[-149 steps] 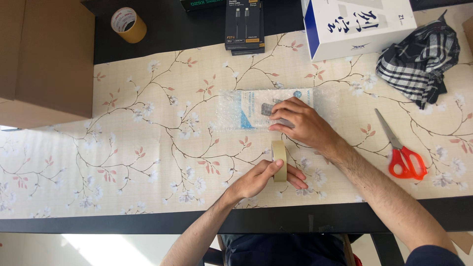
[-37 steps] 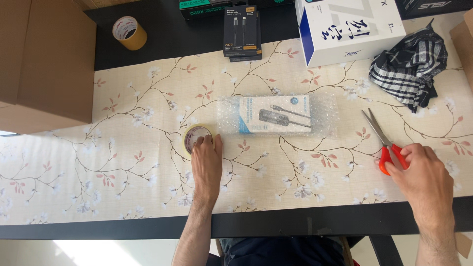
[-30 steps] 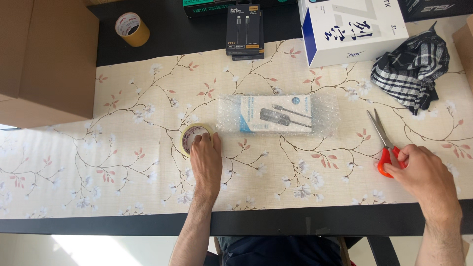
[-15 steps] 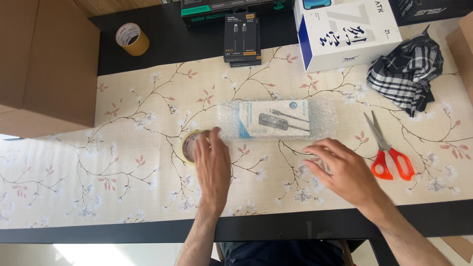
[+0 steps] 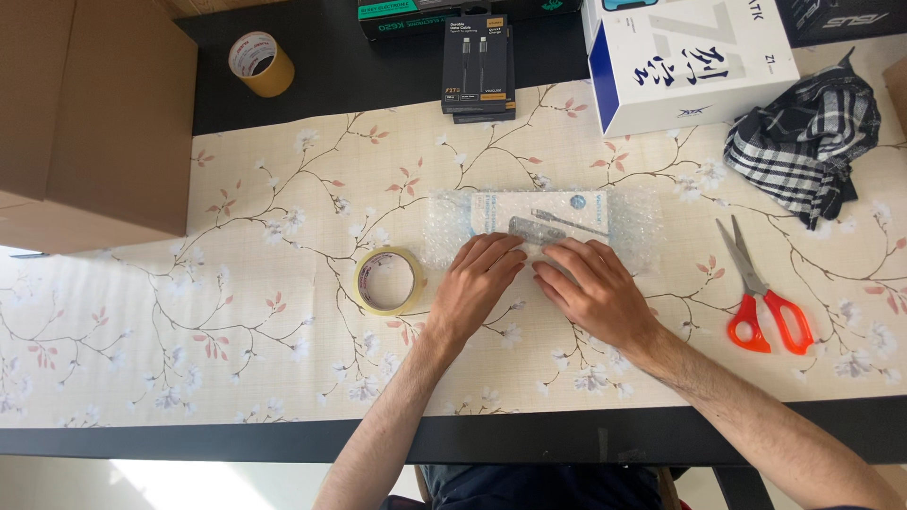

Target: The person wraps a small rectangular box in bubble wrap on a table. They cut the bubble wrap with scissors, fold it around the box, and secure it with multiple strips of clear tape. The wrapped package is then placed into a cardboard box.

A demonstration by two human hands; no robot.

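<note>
Nearest the table's front edge, the left hand (image 5: 475,283) and the right hand (image 5: 595,291) lie side by side, fingers spread flat and gripping nothing, their tips pressing the near edge of a bubble-wrapped packet (image 5: 543,219) in the middle of the flowered table cover (image 5: 189,302). Just left of it lies a clear tape roll (image 5: 388,280), and well right lie red-handled scissors (image 5: 763,295). Farther back sit a checked cloth (image 5: 803,142), a white box (image 5: 694,57) and a brown tape roll (image 5: 260,62).

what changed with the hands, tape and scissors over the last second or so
The left hand let go of the tape roll and moved right; the right hand left the scissors and moved left. Both now rest on the bubble-wrapped package. Tape, scissors and package stayed put.
</note>
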